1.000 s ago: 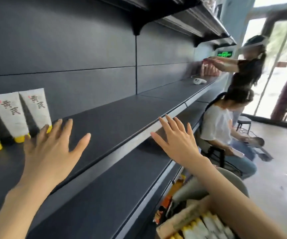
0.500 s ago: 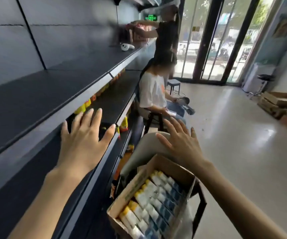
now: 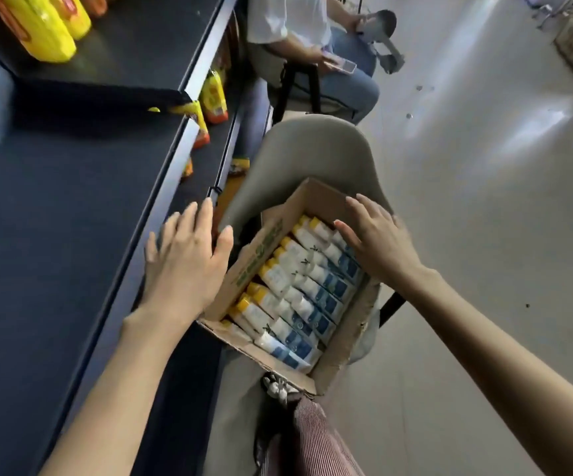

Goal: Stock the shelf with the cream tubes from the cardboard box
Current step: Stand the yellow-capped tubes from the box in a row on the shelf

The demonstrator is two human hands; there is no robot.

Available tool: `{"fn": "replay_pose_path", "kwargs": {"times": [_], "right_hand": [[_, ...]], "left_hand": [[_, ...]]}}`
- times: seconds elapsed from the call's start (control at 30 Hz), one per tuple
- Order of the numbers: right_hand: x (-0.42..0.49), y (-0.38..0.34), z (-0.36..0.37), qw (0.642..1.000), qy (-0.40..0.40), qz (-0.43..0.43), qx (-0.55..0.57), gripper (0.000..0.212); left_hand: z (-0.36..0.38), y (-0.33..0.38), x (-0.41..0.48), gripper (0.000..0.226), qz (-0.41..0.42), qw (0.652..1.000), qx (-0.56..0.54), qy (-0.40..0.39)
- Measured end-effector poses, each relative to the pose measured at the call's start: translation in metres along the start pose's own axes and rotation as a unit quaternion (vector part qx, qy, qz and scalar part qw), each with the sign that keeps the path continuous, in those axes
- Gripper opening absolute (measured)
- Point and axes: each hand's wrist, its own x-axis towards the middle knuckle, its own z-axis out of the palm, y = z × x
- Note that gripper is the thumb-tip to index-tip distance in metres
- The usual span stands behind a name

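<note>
Hovering above the far end of the cardboard box, the right hand lay palm down with its fingers straight and slightly spread, pinching nothing. Whether the fingertips touched the tubes beneath them could not be told. Under that hand and to its left the cream tubes lay packed in rows inside the box, with white and blue bodies and yellow caps pointing toward the left hand.

The left hand was spread too, palm down and holding nothing, just beside the box's left flap with its green print. Its thumb came close to the flap, though contact was not clear. Beneath this hand and to its left ran the dark shelf with its pale front edge.

Just beyond the fingertips of both hands rose the curved back of a grey chair, and the box stood in front of it — a black chair leg showed beside the right forearm. Farther beyond the left hand, yellow bottles stood on a dark shelf board, with yellow packets on another.

Well beyond the right hand a seated person held a phone over blue jeans. To the right of the right hand stretched the glossy floor.
</note>
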Motion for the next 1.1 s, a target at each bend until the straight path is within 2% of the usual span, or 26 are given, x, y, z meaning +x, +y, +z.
{"fn": "replay_pose_path", "kwargs": {"times": [0.1,0.37,0.6,0.73,0.87,1.1], "right_hand": [[0.014,0.013,0.037,1.000,-0.029,0.011,0.005,0.057],[0.036,0.038,0.130,0.995,-0.092,0.016,-0.030,0.057],[0.051,0.025,0.187,0.986,-0.164,-0.018,-0.014,0.052],[0.065,0.000,0.221,0.972,-0.233,-0.030,0.000,0.054],[0.084,-0.020,0.254,0.960,-0.278,-0.004,0.026,0.059],[0.114,-0.025,0.300,0.948,-0.294,0.081,0.088,0.063]], "left_hand": [[0.041,-0.017,0.006,0.066,-0.017,0.999,0.013,-0.035],[0.126,-0.048,0.020,0.070,-0.036,0.997,0.046,-0.060],[0.162,-0.058,0.025,0.067,-0.077,0.994,0.013,-0.075],[0.167,-0.063,0.019,0.067,-0.099,0.991,-0.010,-0.086],[0.170,-0.068,0.019,0.068,-0.106,0.991,-0.022,-0.080],[0.183,-0.069,0.025,0.070,-0.086,0.992,-0.040,-0.087]]}}
